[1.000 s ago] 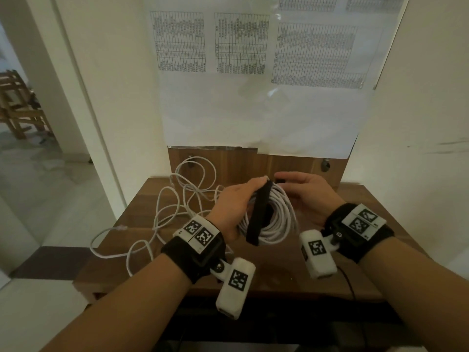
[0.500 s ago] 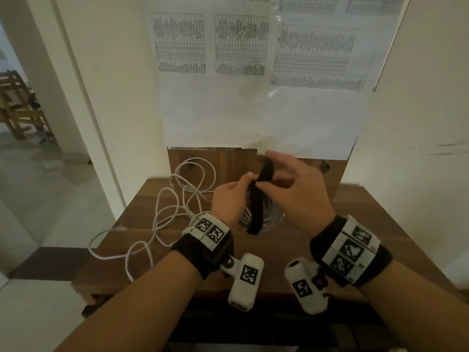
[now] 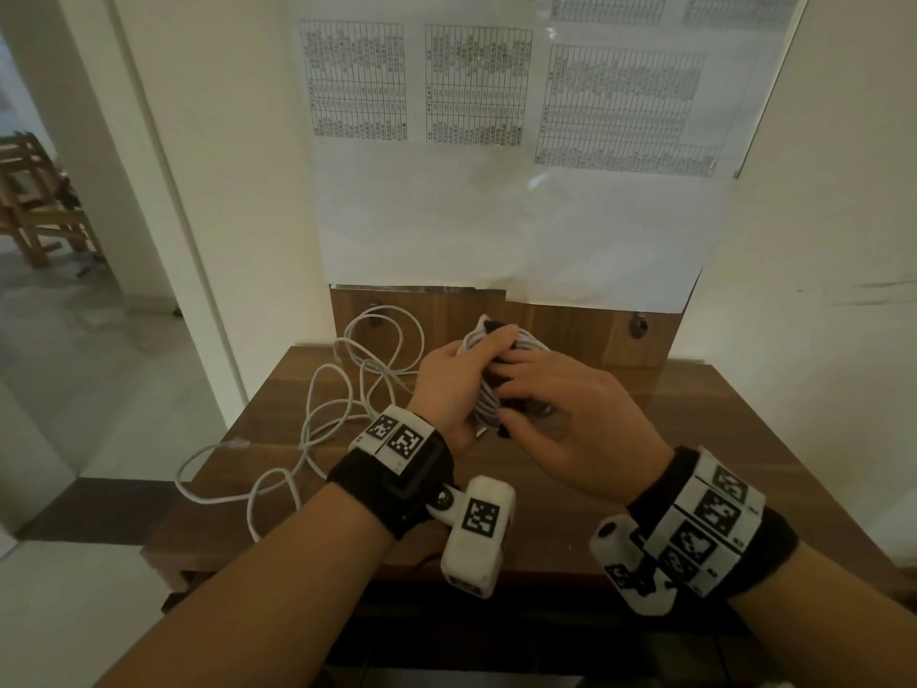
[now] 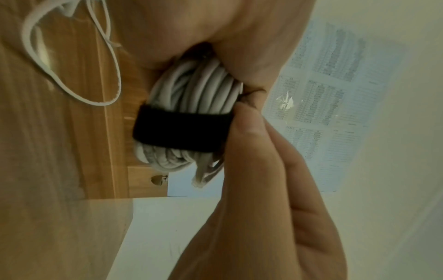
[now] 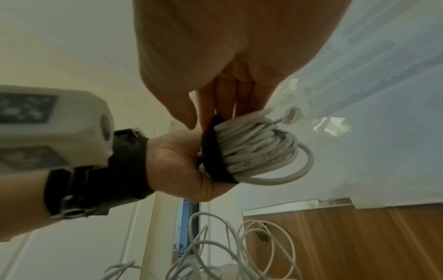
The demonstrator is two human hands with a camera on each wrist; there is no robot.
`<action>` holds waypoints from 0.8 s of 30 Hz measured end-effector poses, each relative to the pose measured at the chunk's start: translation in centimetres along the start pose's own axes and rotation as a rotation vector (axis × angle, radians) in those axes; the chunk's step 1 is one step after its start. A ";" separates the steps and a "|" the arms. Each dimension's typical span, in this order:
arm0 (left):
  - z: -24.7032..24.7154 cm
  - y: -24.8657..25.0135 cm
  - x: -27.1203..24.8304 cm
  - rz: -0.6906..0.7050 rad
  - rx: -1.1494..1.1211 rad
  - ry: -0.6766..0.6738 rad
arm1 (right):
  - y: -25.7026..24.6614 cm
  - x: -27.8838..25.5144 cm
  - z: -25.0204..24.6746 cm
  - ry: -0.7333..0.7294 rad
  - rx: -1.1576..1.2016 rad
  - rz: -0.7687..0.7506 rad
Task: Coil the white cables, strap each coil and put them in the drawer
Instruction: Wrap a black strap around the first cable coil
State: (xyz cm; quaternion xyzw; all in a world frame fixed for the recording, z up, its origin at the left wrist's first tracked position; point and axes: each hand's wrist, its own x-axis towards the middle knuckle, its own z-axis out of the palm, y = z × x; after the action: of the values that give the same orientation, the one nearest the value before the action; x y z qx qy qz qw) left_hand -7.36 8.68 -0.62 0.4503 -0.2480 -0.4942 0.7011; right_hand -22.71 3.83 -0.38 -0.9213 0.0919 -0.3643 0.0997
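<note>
I hold a coil of white cable (image 3: 484, 407) above the wooden table (image 3: 719, 439). My left hand (image 3: 446, 382) grips one side of the coil, fingers curled round it. A black strap (image 4: 182, 130) goes round the bundle. My right hand (image 3: 560, 414) lies over the coil from the right, its fingers (image 4: 249, 140) against the strap's end and the thumb underneath. The right wrist view shows the coil (image 5: 261, 149) and the strap (image 5: 210, 151) against my left palm (image 5: 177, 161). A plug end (image 5: 291, 115) sticks out of the coil.
A second white cable (image 3: 327, 394) lies loose and tangled over the table's left half, one end hanging past the left edge. A wooden back panel with a small knob (image 3: 638, 324) stands behind. Papers cover the wall above. A doorway opens to the left.
The right hand held the strap's free end up above the coil; it has since brought it down and round the bundle. Both hands now close over the coil, which sits a little higher.
</note>
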 end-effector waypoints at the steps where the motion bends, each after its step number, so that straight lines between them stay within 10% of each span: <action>1: 0.1 0.0 -0.1 0.007 0.004 0.001 | -0.1 -0.2 0.2 0.019 0.049 0.015; 5: 0.6 0.1 -0.3 0.017 -0.020 -0.009 | -0.3 0.6 0.4 0.317 0.222 0.207; 10: 0.2 0.3 0.1 -0.022 -0.105 -0.043 | 1.1 1.3 0.7 0.035 0.628 0.725; 24: 3.7 -4.7 6.7 -0.042 0.253 -0.022 | 7.7 -1.7 -1.1 0.233 0.763 0.965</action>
State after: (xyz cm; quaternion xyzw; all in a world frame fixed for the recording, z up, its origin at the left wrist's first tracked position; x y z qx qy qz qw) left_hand -9.86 0.59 -3.65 0.5347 -0.3064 -0.4786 0.6254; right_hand -25.49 -3.27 -2.61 -0.6298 0.3716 -0.3833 0.5642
